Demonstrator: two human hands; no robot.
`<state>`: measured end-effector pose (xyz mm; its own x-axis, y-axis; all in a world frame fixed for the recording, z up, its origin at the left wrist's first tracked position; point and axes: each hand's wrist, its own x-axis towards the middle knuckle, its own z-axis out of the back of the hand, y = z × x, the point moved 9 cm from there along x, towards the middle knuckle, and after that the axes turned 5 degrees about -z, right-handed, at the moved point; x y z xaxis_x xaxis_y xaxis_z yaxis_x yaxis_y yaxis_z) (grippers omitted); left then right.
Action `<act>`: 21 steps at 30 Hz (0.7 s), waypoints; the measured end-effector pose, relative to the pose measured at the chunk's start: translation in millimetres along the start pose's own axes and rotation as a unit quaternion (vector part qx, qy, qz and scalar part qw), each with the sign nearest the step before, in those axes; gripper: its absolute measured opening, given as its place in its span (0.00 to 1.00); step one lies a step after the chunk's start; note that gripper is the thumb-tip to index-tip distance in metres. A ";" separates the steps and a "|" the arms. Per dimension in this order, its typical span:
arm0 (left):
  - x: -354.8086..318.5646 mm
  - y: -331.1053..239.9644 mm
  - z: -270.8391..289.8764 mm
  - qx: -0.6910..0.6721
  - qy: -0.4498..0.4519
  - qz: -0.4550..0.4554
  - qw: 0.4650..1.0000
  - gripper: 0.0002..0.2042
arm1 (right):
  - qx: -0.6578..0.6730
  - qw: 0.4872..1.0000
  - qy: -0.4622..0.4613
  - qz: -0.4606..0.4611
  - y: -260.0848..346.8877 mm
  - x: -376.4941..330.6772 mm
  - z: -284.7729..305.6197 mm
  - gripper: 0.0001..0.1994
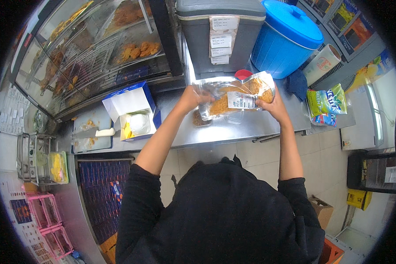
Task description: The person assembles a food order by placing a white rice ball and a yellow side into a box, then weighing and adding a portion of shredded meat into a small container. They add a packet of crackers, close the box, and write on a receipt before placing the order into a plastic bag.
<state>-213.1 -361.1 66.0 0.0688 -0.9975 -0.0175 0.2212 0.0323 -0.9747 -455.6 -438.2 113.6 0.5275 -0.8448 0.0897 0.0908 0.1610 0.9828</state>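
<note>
A shiny see-through bag (221,104) of brown food is held up over the steel counter (176,132), the left hand's (192,99) fingers closed on its left end and the right hand (275,108) gripping its right end, thumb in front. Behind it stand a grey bin (196,50) and a blue bucket (279,46); an open box (124,104) sits to the left.

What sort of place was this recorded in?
Probably a fried-food shop's work area: a glass display case of fried-looking pieces, a steel counter, and an open cardboard box.
</note>
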 end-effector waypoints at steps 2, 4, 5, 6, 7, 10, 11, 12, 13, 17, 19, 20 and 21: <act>1.5 7.3 -0.6 0.003 0.004 0.004 1.000 0.23 | -0.013 1.000 0.003 0.007 1.8 1.3 -1.4 0.43; 3.0 12.3 0.0 0.000 -0.003 0.002 1.000 0.24 | -0.016 1.000 0.007 0.010 3.2 2.2 -2.8 0.44; 3.6 14.6 -0.7 0.000 -0.001 0.003 1.000 0.25 | -0.031 1.000 0.005 0.005 2.7 2.7 -3.2 0.44; 3.8 16.3 -0.4 -0.006 -0.007 0.004 1.000 0.25 | -0.041 0.999 0.003 0.007 3.8 2.9 -3.9 0.44; 3.7 17.3 -0.9 -0.012 -0.008 0.004 1.000 0.25 | -0.051 0.999 0.001 0.009 5.3 3.1 -4.3 0.44; 1.1 14.3 -1.7 -0.044 -0.021 -0.020 0.999 0.25 | -0.053 0.998 0.005 0.030 13.1 3.2 -7.2 0.45; -0.3 12.4 -1.7 -0.055 -0.026 -0.031 0.998 0.24 | -0.047 0.998 0.012 0.033 15.0 3.4 -8.5 0.45; -1.8 13.1 -1.9 -0.059 -0.029 -0.026 0.997 0.24 | -0.043 0.999 0.016 0.027 15.2 3.8 -9.1 0.46; -3.1 14.0 -1.8 -0.060 -0.031 -0.020 0.998 0.24 | -0.032 0.999 0.024 0.029 16.5 4.3 -10.6 0.46; -4.1 16.0 -2.0 -0.076 -0.022 -0.002 0.997 0.24 | -0.105 0.993 0.025 0.050 20.2 6.6 -12.6 0.45; -2.8 15.5 -2.1 -0.076 -0.018 -0.004 0.997 0.24 | -0.111 0.992 0.017 0.064 21.7 7.6 -12.2 0.45; -2.5 16.0 -2.3 -0.070 -0.017 0.000 0.997 0.24 | -0.106 0.992 0.017 0.059 20.5 8.1 -12.4 0.45; -2.5 16.5 -1.9 -0.067 -0.020 0.003 0.998 0.24 | -0.098 0.994 0.011 0.056 20.4 8.6 -11.5 0.45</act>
<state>-211.6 -358.2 49.5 0.1085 -0.9940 -0.0163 0.0897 0.0261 -0.9956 -439.4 -436.4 132.5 0.5626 -0.8044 0.1910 0.1923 0.3520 0.9160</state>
